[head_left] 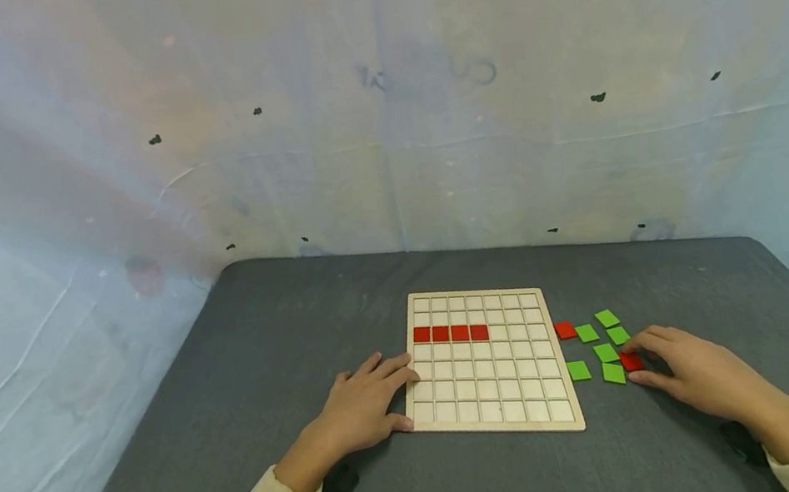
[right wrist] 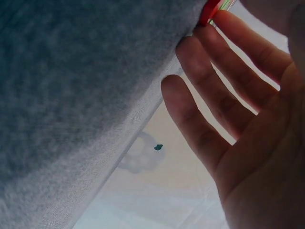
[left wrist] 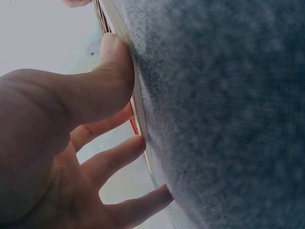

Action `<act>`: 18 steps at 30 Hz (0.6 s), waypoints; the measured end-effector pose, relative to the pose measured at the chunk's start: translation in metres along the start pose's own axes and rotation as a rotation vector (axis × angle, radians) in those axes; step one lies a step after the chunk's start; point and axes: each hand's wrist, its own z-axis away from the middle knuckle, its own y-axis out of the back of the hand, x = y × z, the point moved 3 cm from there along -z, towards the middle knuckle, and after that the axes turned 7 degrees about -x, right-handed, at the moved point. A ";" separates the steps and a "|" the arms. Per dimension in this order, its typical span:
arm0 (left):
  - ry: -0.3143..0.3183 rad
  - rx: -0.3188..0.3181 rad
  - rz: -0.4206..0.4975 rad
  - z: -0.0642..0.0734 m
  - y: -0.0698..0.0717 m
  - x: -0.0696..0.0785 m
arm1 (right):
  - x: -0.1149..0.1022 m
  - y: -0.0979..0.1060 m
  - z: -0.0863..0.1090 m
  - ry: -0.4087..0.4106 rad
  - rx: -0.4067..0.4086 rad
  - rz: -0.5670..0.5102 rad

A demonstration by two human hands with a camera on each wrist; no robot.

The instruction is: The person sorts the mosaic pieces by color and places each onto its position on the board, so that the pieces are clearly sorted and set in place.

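A light wooden grid board (head_left: 496, 426) lies flat, with several red tiles (head_left: 450, 333) side by side in one row. My left hand (head_left: 362, 406) rests at the board's left edge, fingers spread over the rim and thumb by the near corner. In the left wrist view the thumb (left wrist: 116, 71) presses against the board's side. To the right of the board, my right hand (head_left: 708, 374) has thumb and index finger at opposite edges of a red tile (head_left: 631, 361), pinching it. That red tile (right wrist: 209, 10) shows by the fingertips in the right wrist view.
Several green tiles (head_left: 613, 373) lie loose between the board and my right hand. Another red tile (head_left: 565, 330) lies against the board's right edge. A grey cloth covers the table (head_left: 313, 316), and a pale patterned curtain (head_left: 420, 108) hangs behind it.
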 end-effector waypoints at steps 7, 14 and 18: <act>-0.004 0.002 0.004 0.000 0.002 0.001 | 0.000 0.000 0.001 0.039 0.016 0.011; 0.003 -0.005 0.004 0.001 0.003 0.002 | 0.002 0.003 0.002 0.083 0.030 -0.006; 0.003 -0.011 0.006 0.001 0.002 0.002 | 0.004 0.002 0.002 0.086 0.017 -0.026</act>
